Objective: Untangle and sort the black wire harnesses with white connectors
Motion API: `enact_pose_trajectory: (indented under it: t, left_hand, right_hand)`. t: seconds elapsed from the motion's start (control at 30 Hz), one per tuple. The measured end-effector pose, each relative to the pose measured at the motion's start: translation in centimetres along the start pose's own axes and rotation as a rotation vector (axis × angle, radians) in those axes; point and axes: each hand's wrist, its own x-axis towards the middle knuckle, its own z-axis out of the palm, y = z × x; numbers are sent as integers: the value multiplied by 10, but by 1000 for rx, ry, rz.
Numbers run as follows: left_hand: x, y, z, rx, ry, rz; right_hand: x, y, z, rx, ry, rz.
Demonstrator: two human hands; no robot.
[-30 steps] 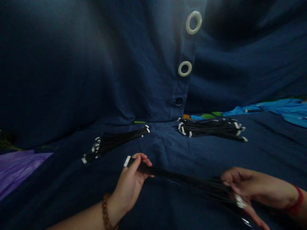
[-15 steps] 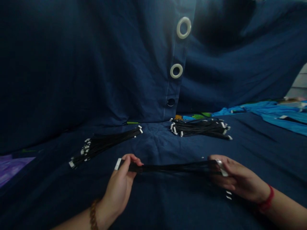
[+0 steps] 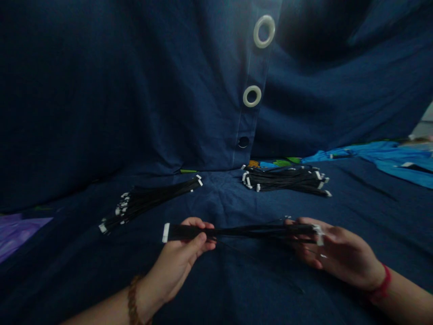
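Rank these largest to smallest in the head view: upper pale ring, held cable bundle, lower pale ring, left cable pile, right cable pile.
1. Held cable bundle, the longest
2. Left cable pile and right cable pile, too alike to rank
3. Upper pale ring
4. Lower pale ring

Held wires (image 3: 250,232) are showing blk w/ white ends. L pile (image 3: 152,198) & R pile (image 3: 286,179) are also showing blk w/ white tips. Cloth (image 3: 216,117) is looking dk blue, rings (image 3: 254,34) creamy white. L band (image 3: 133,300) is looking brn, R band (image 3: 383,282) red. Far-L thing (image 3: 20,230) is showing purple, far-R thing (image 3: 382,158) brt blue.
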Motion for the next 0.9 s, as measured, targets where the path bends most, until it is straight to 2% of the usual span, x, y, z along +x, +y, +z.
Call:
enact_pose_trajectory:
  t: [0.1,0.43,0.6,0.77,0.9]
  left_hand:
    - [1,1,0,17,-3,-52]
    - [-2,-3,-6,186,-324,-256]
    - [-4,0,-7,198,-317,-306]
    - [-1,-4,-9,74,-332,-261]
    - [2,-6,-11,-47,-263,-214]
  right_hand:
    - [0,1,1,19,-11,-24]
    - [-1,0,6,30,-51,-90]
    - [2,3,7,2,-20,-86]
    - [5,2,8,-14,48,-111]
    - [6,-4,8,-45,116,-167]
